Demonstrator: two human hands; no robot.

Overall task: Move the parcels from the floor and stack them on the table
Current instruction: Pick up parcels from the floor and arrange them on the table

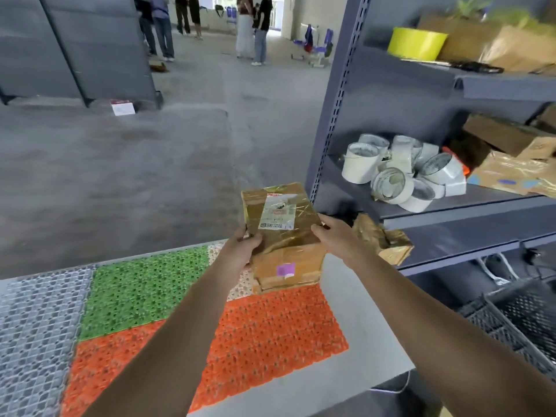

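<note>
left grip (240,251) and right grip (337,236) clasp the tape-wrapped parcel (281,213) by its two sides, fingers curled. it sits tilted on a cardboard parcel (288,270) with a purple sticker, far right corner of the desk (361,326).

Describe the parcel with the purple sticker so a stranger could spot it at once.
Find the white table with coloured plastic mats. At its far edge, beside grey metal shelving, a brown cardboard parcel lies under the tape-wrapped parcel held by left hand and right hand. It alone carries a purple sticker.
</note>
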